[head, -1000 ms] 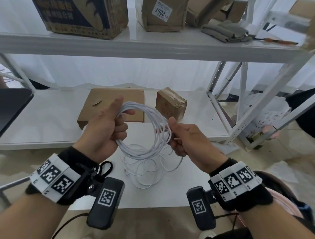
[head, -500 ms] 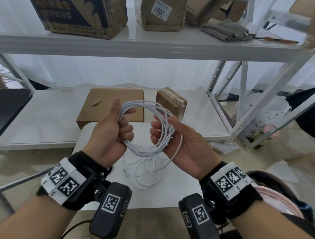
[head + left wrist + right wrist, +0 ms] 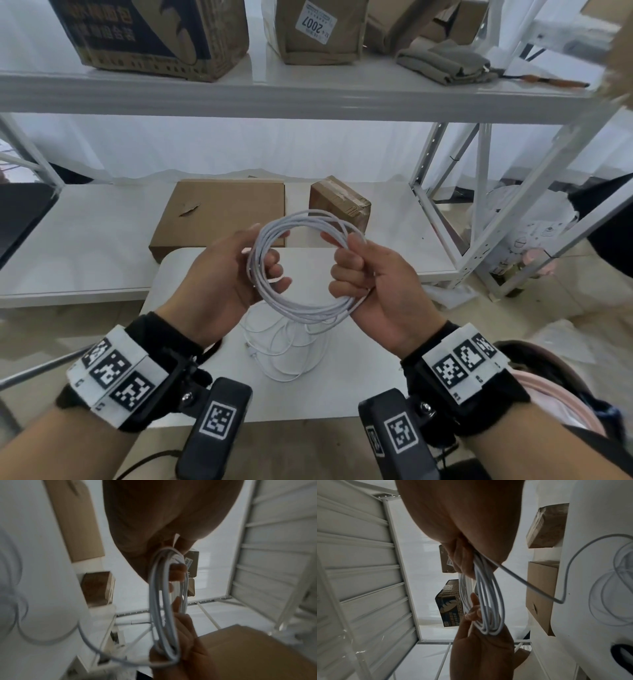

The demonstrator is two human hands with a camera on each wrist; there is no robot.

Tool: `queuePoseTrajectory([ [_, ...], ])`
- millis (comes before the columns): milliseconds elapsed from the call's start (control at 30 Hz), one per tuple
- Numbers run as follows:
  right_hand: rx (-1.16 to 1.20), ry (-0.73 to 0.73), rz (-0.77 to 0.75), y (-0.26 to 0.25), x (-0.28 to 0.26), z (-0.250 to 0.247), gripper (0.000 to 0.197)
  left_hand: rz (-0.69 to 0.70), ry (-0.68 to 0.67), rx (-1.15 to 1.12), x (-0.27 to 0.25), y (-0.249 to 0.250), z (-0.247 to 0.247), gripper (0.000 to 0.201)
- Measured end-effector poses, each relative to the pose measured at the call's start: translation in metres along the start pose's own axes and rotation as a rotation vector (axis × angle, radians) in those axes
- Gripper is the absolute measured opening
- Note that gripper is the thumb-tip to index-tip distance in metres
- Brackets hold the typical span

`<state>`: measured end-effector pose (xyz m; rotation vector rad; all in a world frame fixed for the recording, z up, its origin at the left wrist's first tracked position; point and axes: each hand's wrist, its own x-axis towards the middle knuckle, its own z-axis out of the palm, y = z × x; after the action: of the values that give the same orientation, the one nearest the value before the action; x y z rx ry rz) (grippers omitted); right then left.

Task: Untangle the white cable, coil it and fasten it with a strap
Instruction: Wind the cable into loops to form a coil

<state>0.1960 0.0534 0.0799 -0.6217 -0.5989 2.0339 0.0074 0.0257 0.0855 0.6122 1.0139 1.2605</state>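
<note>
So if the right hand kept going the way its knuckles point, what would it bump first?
Probably the left hand, which grips the far side of the same white coiled cable. Only the open ring lies between; depth is unclear.

White table (image 3: 191, 274) and shelves in front of me.
I see loose cable (image 3: 284, 346) on the table; behind it, the lower shelf (image 3: 85, 246) carries a flat box (image 3: 219, 212) and a small box (image 3: 339, 205).

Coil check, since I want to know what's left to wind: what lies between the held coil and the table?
Head view: loose cable loops hang from the coil onto the table.
</note>
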Motion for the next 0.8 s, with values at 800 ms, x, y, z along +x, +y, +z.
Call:
queuePoseTrajectory([
  [800, -0.168, -0.173, 0.432, -0.003, -0.007, 0.001, 0.037, 0.779, -0.149, 1.052, -0.005, -0.009, -0.001, 0.015],
])
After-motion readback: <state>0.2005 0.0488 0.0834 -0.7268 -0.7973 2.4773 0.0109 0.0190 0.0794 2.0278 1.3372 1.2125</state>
